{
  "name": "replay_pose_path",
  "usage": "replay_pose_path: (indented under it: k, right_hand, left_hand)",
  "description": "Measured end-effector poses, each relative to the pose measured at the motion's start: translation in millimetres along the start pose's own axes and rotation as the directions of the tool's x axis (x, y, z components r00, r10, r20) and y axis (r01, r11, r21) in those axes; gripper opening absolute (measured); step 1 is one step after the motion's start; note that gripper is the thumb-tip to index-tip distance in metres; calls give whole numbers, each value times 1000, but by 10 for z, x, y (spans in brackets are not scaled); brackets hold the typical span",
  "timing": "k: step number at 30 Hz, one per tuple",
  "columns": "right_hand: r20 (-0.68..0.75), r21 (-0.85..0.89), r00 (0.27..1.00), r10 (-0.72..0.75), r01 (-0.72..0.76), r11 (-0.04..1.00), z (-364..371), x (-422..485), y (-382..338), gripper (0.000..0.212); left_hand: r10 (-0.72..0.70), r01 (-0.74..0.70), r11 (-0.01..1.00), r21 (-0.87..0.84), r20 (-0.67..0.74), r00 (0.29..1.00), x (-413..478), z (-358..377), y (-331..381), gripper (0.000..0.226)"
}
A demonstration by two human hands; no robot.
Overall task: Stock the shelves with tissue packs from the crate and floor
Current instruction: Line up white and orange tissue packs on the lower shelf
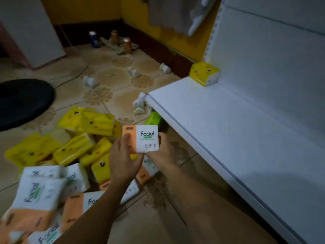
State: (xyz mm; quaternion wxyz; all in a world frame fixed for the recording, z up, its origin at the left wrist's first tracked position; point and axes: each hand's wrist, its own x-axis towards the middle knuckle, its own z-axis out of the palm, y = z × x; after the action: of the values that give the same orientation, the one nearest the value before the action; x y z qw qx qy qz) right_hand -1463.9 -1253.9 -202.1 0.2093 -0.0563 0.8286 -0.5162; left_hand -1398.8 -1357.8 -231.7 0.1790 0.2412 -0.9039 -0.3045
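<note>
Floor, L hand, R hand gripping pack

Bare left hand, bare right hand, bare forearms.

Dim indoor light, soft motion blur, wide-angle bending at edges

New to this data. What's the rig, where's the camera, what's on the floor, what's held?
No robot: a person's two bare hands, filmed by one wide-angle camera on their head, looking forward and down. The left hand and right hand together hold an orange-and-white Facial tissue pack above the tiled floor. On the floor lie yellow tissue packs and more Facial packs. To the right is a white shelf with one yellow pack at its far end.
</note>
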Motion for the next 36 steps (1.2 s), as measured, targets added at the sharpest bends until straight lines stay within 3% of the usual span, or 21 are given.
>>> replay_pose_path:
  k: [2, 7, 14, 21, 26, 29, 32, 36]
  right_hand:
    - [-101, -36, 993, -62, 59, 998, -343, -111, -13, 49]
    - [-282, -124, 950, -133, 102, 987, -1093, -442, 210, 68]
    - [-378, -147, 916, -137, 87, 985, -2150, -683, 495, 56]
    - [-519, -222, 850, -87, -35, 975, -2983, -1129, 992, 51]
    - [-704, -156, 710, 8, -166, 974, -3396, -1364, 1418, 40]
    - [-788, -55, 607, 103, -236, 970, -3480, -1494, 1780, 33]
    - [-834, 38, 512, 205, -318, 947, -3620, -1599, 1991, 31]
    - [-835, 5, 495, 240, -429, 903, -3887, -1681, 2113, 36]
  left_hand:
    - [48, -47, 996, -71, 15, 999, 47, 108, 285, 70]
    - [151, -113, 968, -224, 160, 976, -130, 363, 1017, 73]
    - [361, -314, 920, -234, 194, 912, -324, 688, 1928, 61]
    - [565, -498, 824, -270, 331, 756, -685, 1141, 2528, 57]
    - [607, -479, 794, -374, 444, 659, -948, 1537, 2850, 38]
    - [611, -534, 783, -319, 553, 566, -1127, 1722, 2912, 60]
    - [651, -673, 706, -221, 576, 494, -1210, 1839, 2945, 82]
    - [682, -803, 579, -142, 624, 381, -1251, 1911, 2916, 82]
